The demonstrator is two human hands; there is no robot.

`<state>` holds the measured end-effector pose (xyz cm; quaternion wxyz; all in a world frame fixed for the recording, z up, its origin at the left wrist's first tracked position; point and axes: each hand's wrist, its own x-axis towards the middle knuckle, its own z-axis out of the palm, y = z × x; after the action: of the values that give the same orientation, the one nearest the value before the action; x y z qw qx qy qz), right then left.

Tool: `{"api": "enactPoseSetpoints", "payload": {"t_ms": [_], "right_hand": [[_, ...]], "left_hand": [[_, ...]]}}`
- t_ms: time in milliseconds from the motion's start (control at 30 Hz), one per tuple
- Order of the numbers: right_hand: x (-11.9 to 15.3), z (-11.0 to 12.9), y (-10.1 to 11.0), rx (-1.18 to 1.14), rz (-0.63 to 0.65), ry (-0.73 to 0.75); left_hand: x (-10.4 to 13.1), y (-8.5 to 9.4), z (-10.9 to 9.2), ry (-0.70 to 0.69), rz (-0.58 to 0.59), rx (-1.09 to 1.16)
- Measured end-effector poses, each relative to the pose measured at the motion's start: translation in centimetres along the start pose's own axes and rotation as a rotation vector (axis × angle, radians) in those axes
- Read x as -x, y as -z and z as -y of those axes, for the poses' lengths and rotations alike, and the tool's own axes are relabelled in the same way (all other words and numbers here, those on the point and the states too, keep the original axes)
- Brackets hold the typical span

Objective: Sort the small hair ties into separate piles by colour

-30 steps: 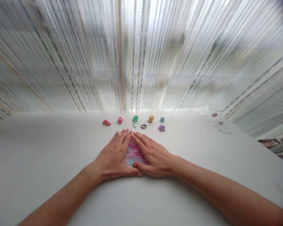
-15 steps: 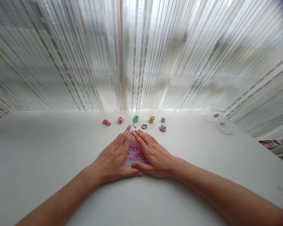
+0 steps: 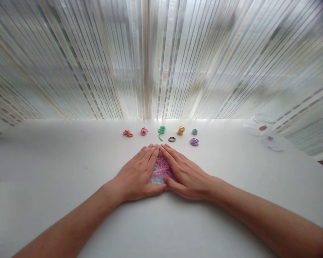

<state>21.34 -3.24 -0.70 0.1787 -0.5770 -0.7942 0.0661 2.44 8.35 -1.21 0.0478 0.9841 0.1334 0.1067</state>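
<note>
Both my hands lie flat with palms down, forming a triangle over a clear, shiny packet (image 3: 161,168) with pink, purple and turquoise strands showing through it. My left hand (image 3: 137,172) is open and covers the packet's left side. My right hand (image 3: 188,173) is also open and covers its right side. Fingertips nearly meet at the far end, and the thumbs meet at the near end. The packet's outer edges are hidden under the hands, and exactly what the strands are I cannot tell.
Beyond my fingers sit small coiled bands: coral (image 3: 127,133), pink (image 3: 144,131), green (image 3: 162,131), yellow (image 3: 181,130), blue (image 3: 195,132) and purple (image 3: 194,142), plus a dark multicoloured ring (image 3: 172,139). Transparent pieces (image 3: 258,127) lie far right on the white table (image 3: 70,161). A striped string curtain (image 3: 148,71) hangs behind.
The camera view has shifted, so everything sits slightly to the right. The left fingers have drawn closer together and lie flatter, and the thumbs no longer overlap as much.
</note>
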Motion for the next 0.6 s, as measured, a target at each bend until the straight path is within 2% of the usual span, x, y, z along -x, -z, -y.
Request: {"api": "enactPoseSetpoints", "payload": {"t_ms": [133, 267, 400, 467, 600], "right_hand": [[0.1, -0.1, -0.1, -0.033, -0.082, -0.005], [0.4, -0.7, 0.3, -0.154, -0.3, 0.023], [0.7, -1.4, 0.3, -0.233, -0.51, 0.001], [0.7, -1.6, 0.1, -0.237, -0.554, 0.0], [0.7, -1.6, -0.2, -0.235, -0.576, 0.03]], "left_hand": [[0.0, 0.1, -0.1, 0.021, -0.01, 0.035], [0.3, 0.6, 0.1, 0.04, -0.071, 0.111], [0.7, 1.2, 0.6, 0.081, -0.254, 0.354], [0.7, 1.5, 1.0, 0.128, -0.359, 0.513], [0.6, 2.0, 1.2, 0.254, -0.463, 0.82]]}}
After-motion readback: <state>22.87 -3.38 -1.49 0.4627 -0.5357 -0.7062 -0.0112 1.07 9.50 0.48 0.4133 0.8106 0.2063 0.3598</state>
